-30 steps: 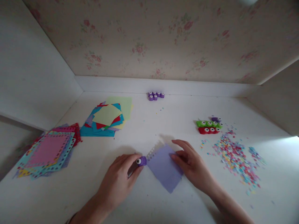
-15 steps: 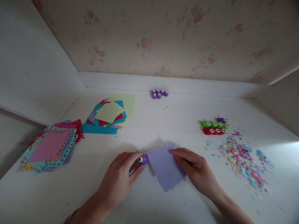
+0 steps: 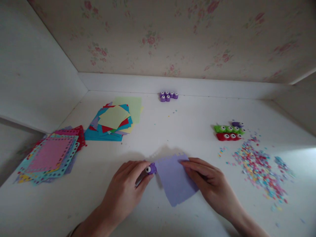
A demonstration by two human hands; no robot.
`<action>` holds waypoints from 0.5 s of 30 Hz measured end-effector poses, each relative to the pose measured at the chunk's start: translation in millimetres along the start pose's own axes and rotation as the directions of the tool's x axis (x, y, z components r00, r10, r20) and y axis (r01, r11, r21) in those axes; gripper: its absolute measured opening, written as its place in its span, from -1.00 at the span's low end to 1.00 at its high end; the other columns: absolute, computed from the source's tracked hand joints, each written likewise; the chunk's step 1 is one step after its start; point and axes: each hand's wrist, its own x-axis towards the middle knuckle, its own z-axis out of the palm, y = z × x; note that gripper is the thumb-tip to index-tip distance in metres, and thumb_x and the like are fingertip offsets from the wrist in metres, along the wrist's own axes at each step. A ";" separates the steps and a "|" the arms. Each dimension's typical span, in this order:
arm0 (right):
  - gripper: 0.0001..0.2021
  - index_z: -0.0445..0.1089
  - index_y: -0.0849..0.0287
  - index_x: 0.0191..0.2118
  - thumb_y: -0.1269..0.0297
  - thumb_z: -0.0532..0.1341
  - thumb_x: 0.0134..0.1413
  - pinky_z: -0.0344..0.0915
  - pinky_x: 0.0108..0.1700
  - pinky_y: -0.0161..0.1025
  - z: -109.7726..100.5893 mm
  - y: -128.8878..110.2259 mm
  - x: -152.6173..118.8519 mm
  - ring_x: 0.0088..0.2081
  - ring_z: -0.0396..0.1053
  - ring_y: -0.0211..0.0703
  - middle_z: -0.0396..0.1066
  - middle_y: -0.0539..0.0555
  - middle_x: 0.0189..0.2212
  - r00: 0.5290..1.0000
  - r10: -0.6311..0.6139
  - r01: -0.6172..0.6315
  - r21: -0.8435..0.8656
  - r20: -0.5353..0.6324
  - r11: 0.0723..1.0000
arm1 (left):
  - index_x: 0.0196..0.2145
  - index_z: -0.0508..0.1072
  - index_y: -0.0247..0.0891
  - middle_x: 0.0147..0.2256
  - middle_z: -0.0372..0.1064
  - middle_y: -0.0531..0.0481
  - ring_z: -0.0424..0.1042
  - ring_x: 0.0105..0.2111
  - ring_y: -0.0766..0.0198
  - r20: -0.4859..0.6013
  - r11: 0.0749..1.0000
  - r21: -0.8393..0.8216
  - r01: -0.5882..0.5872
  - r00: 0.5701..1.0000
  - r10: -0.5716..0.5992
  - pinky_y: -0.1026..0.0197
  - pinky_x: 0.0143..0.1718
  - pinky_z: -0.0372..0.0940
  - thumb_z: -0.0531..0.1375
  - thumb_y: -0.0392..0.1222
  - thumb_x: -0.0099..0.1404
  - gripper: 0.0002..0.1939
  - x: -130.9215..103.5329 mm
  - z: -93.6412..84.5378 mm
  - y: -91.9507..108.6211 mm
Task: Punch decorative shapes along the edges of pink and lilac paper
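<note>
Near the front middle, my left hand (image 3: 128,184) is closed on a small purple punch (image 3: 152,168) with a white round top. The punch sits at the left edge of a light purple paper square (image 3: 174,179). My right hand (image 3: 209,179) pinches the paper's right side between thumb and fingers. Small notches show along the paper's top edge. Where the punch meets the paper, the detail is too small to make out.
Punched patterned sheets (image 3: 53,153) lie stacked at the left, beside plain coloured papers (image 3: 115,118). Several purple punches (image 3: 168,96) stand at the back. Green punches (image 3: 228,129), red punches (image 3: 228,137) and scattered confetti (image 3: 259,164) are at the right.
The view has shifted slightly. The paper's lower corner has moved a little toward the lower left, and my right hand sits slightly further right. Both hands keep their holds.
</note>
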 end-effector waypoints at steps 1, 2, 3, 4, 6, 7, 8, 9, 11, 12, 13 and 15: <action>-0.73 0.59 -0.07 -0.09 0.27 0.13 0.29 0.55 -0.22 -0.25 0.0 -0.3 -0.4 -0.11 0.55 -0.06 0.56 0.08 -0.08 1.000 -0.005 0.005 -0.001 0.000 1.000 | -0.05 0.43 -0.15 -0.22 0.53 -0.04 0.52 -0.22 0.17 0.001 1.000 0.000 0.000 1.000 0.000 0.13 -0.17 0.44 0.20 -0.17 0.39 -0.82 0.0 0.1 -0.1; -0.72 0.60 -0.07 -0.10 0.28 0.13 0.29 0.55 -0.22 -0.27 0.0 -0.6 -0.8 -0.11 0.55 -0.07 0.56 0.07 -0.09 1.000 -0.011 0.011 -0.002 -0.002 1.000 | -0.05 0.43 -0.15 -0.23 0.53 -0.03 0.52 -0.23 0.17 0.002 1.000 0.002 0.000 1.000 0.000 0.13 -0.18 0.44 0.20 -0.17 0.39 -0.82 0.0 0.2 -0.2; -0.72 0.59 -0.07 -0.10 0.29 0.13 0.29 0.55 -0.22 -0.28 -0.2 -0.9 -1.3 -0.11 0.55 -0.08 0.56 0.07 -0.09 1.000 -0.015 0.015 -0.006 -0.009 1.000 | -0.06 0.44 -0.15 -0.23 0.53 -0.03 0.52 -0.23 0.17 0.003 1.000 0.003 0.001 1.000 -0.001 0.13 -0.18 0.44 0.21 -0.18 0.39 -0.82 0.0 0.3 -0.3; -0.72 0.59 -0.07 -0.09 0.30 0.12 0.29 0.55 -0.22 -0.28 -0.4 -1.3 -1.7 -0.11 0.55 -0.08 0.56 0.06 -0.09 1.000 -0.018 0.018 -0.012 -0.018 1.000 | -0.05 0.44 -0.15 -0.23 0.53 -0.02 0.52 -0.23 0.17 0.000 1.000 0.004 0.001 1.000 -0.001 0.13 -0.18 0.44 0.21 -0.18 0.38 -0.81 -0.1 0.4 -0.6; -0.72 0.59 -0.08 -0.09 0.30 0.12 0.29 0.55 -0.20 -0.27 -0.8 -2.3 -2.4 -0.11 0.55 -0.08 0.56 0.06 -0.09 0.999 -0.021 0.020 -0.026 -0.030 0.999 | -0.05 0.43 -0.15 -0.22 0.53 -0.02 0.52 -0.23 0.17 -0.005 1.000 0.004 -0.002 1.000 0.002 0.12 -0.18 0.44 0.22 -0.17 0.38 -0.80 -0.2 0.8 -1.0; -0.72 0.59 -0.08 -0.09 0.30 0.12 0.29 0.55 -0.20 -0.26 -0.9 -2.9 -2.6 -0.12 0.55 -0.08 0.56 0.06 -0.10 0.999 -0.024 0.023 -0.030 -0.034 0.999 | -0.04 0.43 -0.15 -0.22 0.53 -0.02 0.52 -0.22 0.17 -0.006 1.000 0.004 -0.004 1.000 0.004 0.12 -0.18 0.44 0.22 -0.17 0.38 -0.80 -0.2 1.0 -1.1; -0.72 0.59 -0.08 -0.09 0.30 0.12 0.29 0.55 -0.19 -0.25 -0.9 -3.7 -2.7 -0.12 0.55 -0.08 0.56 0.06 -0.10 0.999 -0.027 0.026 -0.032 -0.035 0.999 | -0.04 0.43 -0.15 -0.21 0.53 -0.03 0.51 -0.22 0.17 -0.005 1.000 0.005 -0.005 1.000 0.005 0.12 -0.17 0.44 0.22 -0.16 0.38 -0.80 -0.3 1.2 -1.2; -0.72 0.59 -0.07 -0.09 0.29 0.12 0.29 0.55 -0.20 -0.25 -0.9 -4.5 -2.8 -0.12 0.55 -0.07 0.56 0.06 -0.10 0.999 -0.027 0.026 -0.031 -0.032 0.999 | -0.04 0.42 -0.14 -0.21 0.53 -0.03 0.51 -0.22 0.16 -0.002 1.000 0.006 -0.006 1.000 0.006 0.12 -0.17 0.44 0.21 -0.16 0.39 -0.80 -0.3 1.4 -1.3; -0.71 0.59 -0.08 -0.09 0.29 0.12 0.30 0.56 -0.23 -0.25 -0.8 -6.2 -3.0 -0.13 0.55 -0.07 0.56 0.07 -0.10 1.000 -0.022 0.022 -0.021 -0.015 1.000 | -0.03 0.42 -0.14 -0.20 0.53 -0.03 0.51 -0.21 0.16 0.007 1.000 0.009 -0.009 1.000 0.009 0.11 -0.17 0.44 0.20 -0.17 0.39 -0.80 -0.5 1.7 -1.4; -0.71 0.59 -0.08 -0.09 0.29 0.11 0.30 0.56 -0.25 -0.26 -0.7 -6.9 -3.1 -0.13 0.56 -0.06 0.56 0.07 -0.10 1.000 -0.018 0.018 -0.014 -0.006 1.000 | -0.03 0.42 -0.14 -0.20 0.53 -0.03 0.51 -0.21 0.16 0.008 1.000 0.010 -0.011 1.000 0.011 0.11 -0.16 0.44 0.20 -0.17 0.39 -0.80 -0.6 1.8 -1.5; -0.71 0.59 -0.08 -0.09 0.28 0.11 0.29 0.56 -0.27 -0.27 -0.7 -7.4 -3.2 -0.14 0.56 -0.06 0.56 0.07 -0.10 1.000 -0.014 0.014 -0.008 0.002 1.000 | -0.03 0.41 -0.14 -0.20 0.53 -0.03 0.51 -0.21 0.17 0.010 1.000 0.011 -0.014 1.000 0.014 0.11 -0.16 0.44 0.20 -0.18 0.40 -0.80 -0.7 1.8 -1.5; -0.72 0.59 -0.08 -0.09 0.28 0.12 0.29 0.56 -0.30 -0.28 -0.8 -7.9 -3.4 -0.14 0.56 -0.06 0.56 0.07 -0.11 1.000 -0.009 0.009 -0.003 0.007 1.000 | -0.03 0.41 -0.15 -0.20 0.52 -0.03 0.51 -0.21 0.17 0.008 1.000 0.015 -0.020 1.000 0.020 0.10 -0.16 0.44 0.19 -0.17 0.40 -0.80 -1.1 1.7 -1.6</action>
